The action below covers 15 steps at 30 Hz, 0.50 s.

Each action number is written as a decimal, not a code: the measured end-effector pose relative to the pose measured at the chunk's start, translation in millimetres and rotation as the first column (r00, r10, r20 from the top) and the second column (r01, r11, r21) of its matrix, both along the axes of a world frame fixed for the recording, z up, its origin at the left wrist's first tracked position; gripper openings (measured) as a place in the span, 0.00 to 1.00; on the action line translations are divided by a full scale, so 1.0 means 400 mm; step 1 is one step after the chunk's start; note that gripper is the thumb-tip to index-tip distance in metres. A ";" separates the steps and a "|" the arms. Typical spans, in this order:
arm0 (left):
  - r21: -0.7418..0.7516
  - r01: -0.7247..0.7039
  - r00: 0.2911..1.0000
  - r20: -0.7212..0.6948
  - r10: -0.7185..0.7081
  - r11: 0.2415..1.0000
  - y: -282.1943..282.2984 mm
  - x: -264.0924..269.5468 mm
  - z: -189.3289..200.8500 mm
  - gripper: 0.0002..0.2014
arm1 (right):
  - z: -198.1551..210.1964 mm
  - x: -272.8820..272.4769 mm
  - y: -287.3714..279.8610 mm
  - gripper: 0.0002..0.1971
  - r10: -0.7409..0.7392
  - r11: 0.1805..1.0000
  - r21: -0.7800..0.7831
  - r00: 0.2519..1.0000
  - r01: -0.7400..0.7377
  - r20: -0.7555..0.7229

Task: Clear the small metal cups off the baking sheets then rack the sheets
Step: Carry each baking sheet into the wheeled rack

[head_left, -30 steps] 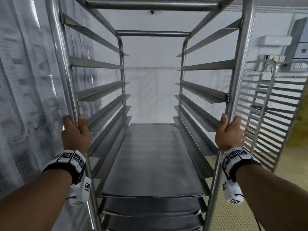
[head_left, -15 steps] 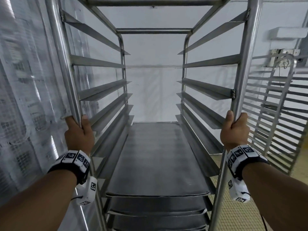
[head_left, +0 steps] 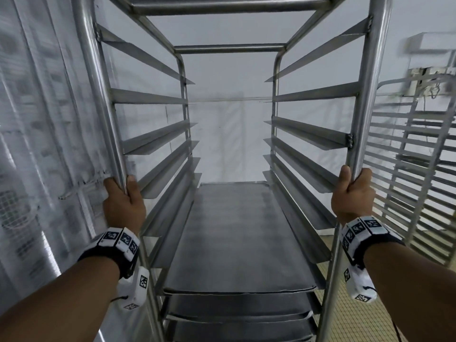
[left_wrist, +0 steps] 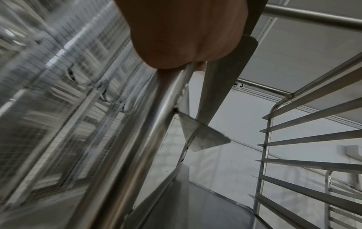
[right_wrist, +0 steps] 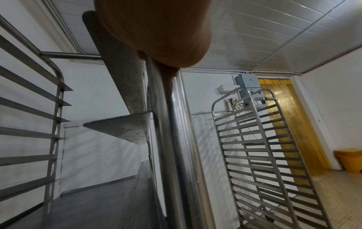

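Head view shows the left hand (head_left: 123,206) wrapped round the rack's (head_left: 229,49) left post (head_left: 103,99) and the right hand (head_left: 351,196) round the right post (head_left: 367,99), a grip that suits wheeling it. Sheets (head_left: 237,238) lie stacked on the lower runners, no cups on the top one; upper runners stand bare. Compared with a second ago, both hands sit slightly further right in frame, and the spare rack (head_left: 417,169) at the right edge has slid further out of frame
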<state>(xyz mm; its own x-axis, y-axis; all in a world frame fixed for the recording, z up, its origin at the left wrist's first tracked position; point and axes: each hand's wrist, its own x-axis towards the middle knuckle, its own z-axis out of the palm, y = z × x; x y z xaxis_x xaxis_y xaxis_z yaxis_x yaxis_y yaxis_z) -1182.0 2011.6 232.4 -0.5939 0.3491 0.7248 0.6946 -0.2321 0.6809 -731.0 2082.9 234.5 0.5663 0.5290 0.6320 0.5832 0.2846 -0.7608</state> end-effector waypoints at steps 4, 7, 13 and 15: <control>-0.012 0.022 1.000 0.002 -0.021 1.000 0.094 -0.023 -0.004 0.27 | 0.003 -0.013 0.079 0.24 0.015 1.000 0.018 1.000 -0.015 0.006; -0.017 0.023 1.000 -0.005 -0.023 1.000 0.162 -0.034 -0.005 0.26 | 0.000 -0.023 0.148 0.27 -0.013 1.000 0.027 1.000 0.013 0.017; -0.043 0.009 0.999 0.034 -0.008 0.999 0.296 -0.038 -0.002 0.23 | 0.001 -0.032 0.284 0.26 -0.045 0.999 0.005 0.998 0.045 0.032; -0.049 0.003 1.000 0.022 -0.002 0.999 0.342 -0.037 -0.001 0.24 | 0.004 -0.031 0.329 0.25 -0.017 1.000 0.011 1.000 0.016 0.021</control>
<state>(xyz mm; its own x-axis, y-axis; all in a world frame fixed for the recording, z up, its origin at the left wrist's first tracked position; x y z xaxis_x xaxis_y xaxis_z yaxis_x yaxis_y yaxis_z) -1196.6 2148.5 232.1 -0.6084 0.3856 0.6936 0.6791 -0.1994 0.7065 -743.3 2214.7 236.1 0.5617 0.5129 0.6492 0.6035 0.2828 -0.7456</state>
